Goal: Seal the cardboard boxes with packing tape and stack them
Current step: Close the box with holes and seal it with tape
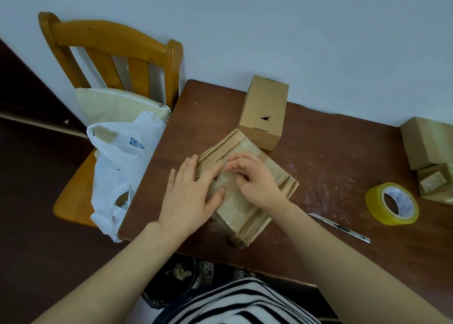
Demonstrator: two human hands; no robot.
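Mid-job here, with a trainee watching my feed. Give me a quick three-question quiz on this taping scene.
1. True or false: the yellow tape roll is held in a hand.
2. What lies on the table between the flat box and the yellow tape roll? A) scissors B) utility knife C) marker
3. Which hand lies flat, fingers straight, on the flat box?
Key: 1 false, it sits on the table; 2 B; 3 the left hand.
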